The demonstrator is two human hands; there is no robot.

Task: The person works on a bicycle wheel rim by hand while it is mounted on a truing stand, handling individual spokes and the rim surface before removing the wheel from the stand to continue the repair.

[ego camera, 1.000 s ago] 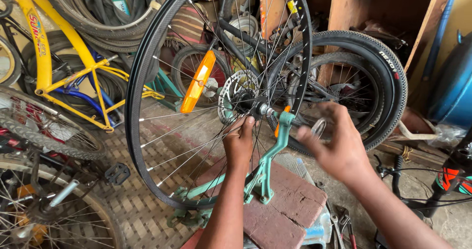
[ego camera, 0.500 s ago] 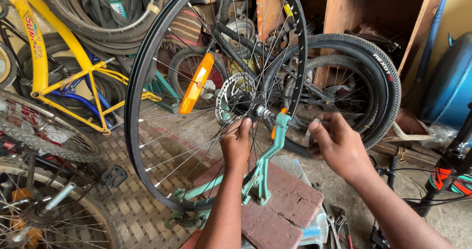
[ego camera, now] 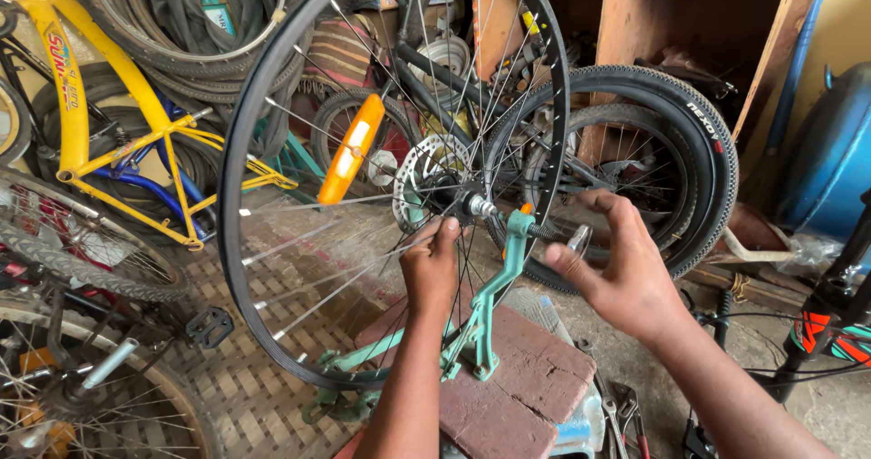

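A bare bicycle wheel [ego camera: 229, 268] with a disc rotor [ego camera: 419, 180] and an orange reflector [ego camera: 349, 151] stands upright in a teal truing stand [ego camera: 494, 296]. The stand rests on red bricks [ego camera: 535, 386]. My left hand [ego camera: 431, 268] reaches up from below, its fingertips pinched on a spoke just beside the hub [ego camera: 474, 207]. My right hand [ego camera: 621, 273] hovers at the right end of the axle, fingers spread around a small shiny lever [ego camera: 579, 239] without closing on it. The spokes at the lower left look blurred.
A yellow bicycle frame [ego camera: 109, 123] and loose tyres crowd the left. A knobbly black tyre [ego camera: 717, 151] leans behind the wheel. Hand tools [ego camera: 626, 414] lie on the floor at the right, near a dark bicycle fork [ego camera: 830, 305]. A blue drum [ego camera: 835, 160] stands far right.
My right hand has let go of the axle end and opened, drawing back slightly to the right. My left hand stays at the spokes by the hub.
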